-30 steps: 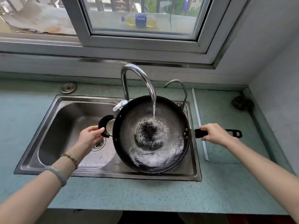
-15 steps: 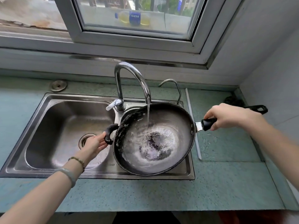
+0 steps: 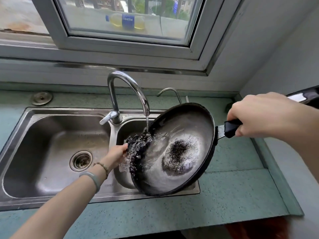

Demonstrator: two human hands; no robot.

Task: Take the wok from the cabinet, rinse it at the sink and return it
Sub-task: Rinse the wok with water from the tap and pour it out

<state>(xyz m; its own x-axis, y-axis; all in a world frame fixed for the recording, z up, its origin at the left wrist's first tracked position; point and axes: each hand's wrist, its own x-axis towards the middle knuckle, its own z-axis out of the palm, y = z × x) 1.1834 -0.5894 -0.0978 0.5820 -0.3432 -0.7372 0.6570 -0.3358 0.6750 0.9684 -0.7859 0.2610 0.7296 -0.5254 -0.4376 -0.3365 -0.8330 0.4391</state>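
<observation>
Tilted wok, handle pointing two o'clock, fisted tight in the right hand; left hand grips the low side at nine o'clock.

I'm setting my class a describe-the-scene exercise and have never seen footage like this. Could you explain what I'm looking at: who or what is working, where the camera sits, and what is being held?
No machine here: these are a person's two bare hands. Every picture comes from one wide-angle camera worn on the person's head, looking down; the largest is the present moment. A green countertop holds a steel double sink under a window. The tap is running. The right hand grips the long black handle of a dark wok, and the left hand holds its opposite edge. The wok is tilted, left side low, over the right basin, and water spills off that low edge. A bottle lies beyond the window glass.
</observation>
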